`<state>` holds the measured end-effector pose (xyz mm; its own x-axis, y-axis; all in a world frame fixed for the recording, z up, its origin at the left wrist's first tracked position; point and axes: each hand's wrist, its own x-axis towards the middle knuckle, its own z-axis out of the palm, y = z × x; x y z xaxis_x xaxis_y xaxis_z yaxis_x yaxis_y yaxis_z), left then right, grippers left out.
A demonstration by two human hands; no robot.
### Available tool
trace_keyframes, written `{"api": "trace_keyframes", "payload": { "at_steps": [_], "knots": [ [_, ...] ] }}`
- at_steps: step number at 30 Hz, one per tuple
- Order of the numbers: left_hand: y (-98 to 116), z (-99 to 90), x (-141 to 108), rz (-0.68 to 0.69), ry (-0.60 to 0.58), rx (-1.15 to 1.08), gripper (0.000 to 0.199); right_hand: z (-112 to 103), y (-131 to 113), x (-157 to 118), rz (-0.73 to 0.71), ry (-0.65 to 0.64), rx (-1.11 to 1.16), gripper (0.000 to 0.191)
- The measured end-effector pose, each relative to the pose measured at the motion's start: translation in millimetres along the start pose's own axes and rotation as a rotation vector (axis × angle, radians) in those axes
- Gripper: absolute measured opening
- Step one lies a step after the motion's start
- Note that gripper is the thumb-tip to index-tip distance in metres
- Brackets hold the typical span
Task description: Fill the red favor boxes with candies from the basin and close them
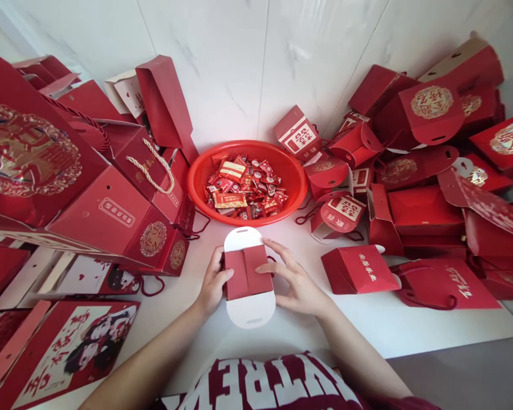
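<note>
Between my hands is a small red gift box [248, 270], its two red flaps folded inward over the top. Two rounded white end flaps with slots stick out, one toward the wall and one toward me. My left hand [214, 285] grips the box's left side, thumb on its edge. My right hand [297, 282] is at the right side, fingers spread, with a fingertip on the red flaps and another at the far white flap. A bit of dark red cord shows by the right fingers. Just beyond stands a red plastic basket [192, 196] with wrapped candies [250, 188].
Red gift bags and boxes crowd the left, including a large bag [89, 199] with gold print and a box with a cartoon couple [77, 347]. More red boxes [427, 210] pile up at right. A small red box [359, 269] lies nearest my right hand. Behind is a tiled wall [222, 68].
</note>
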<state>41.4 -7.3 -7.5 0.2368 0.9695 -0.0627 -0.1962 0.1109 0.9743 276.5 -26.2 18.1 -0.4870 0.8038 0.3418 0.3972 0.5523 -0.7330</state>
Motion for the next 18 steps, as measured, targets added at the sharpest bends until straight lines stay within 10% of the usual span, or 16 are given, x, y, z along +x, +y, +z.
{"api": "trace_keyframes", "payload": {
  "at_steps": [8,18],
  "knots": [
    [4.6,-1.3,0.8,-0.034,-0.031,-0.033,0.036,20.8,-8.4,2.3,0.177,0.179,0.226,0.016],
    [12.8,-6.9,0.7,0.213,-0.109,0.197,0.031,35.1,-1.8,0.4,0.284,0.159,0.397,0.065]
  ]
}}
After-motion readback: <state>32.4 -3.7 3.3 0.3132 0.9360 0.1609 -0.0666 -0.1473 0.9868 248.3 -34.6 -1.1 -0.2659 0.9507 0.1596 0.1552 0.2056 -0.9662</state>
